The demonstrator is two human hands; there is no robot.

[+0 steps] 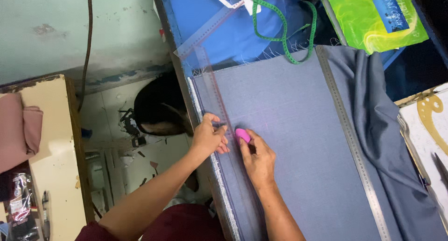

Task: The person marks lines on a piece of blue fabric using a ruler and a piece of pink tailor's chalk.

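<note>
Two bare hands work on a grey-blue cloth (289,143) spread over a table. The left hand (210,136) lies flat, fingers spread, pressing a clear ruler (212,78) onto the cloth near its left edge; it grips nothing. The right hand (257,159) sits just right of it, pinching a pink chalk (242,134) between thumb and fingertips, the chalk's tip touching the cloth beside the ruler's edge. A long steel ruler (351,143) lies on the cloth well to the right, running near to far. At the far side a green tape measure (282,26) curls over blue fabric, and a green book (373,17) rests at the far right.
</note>
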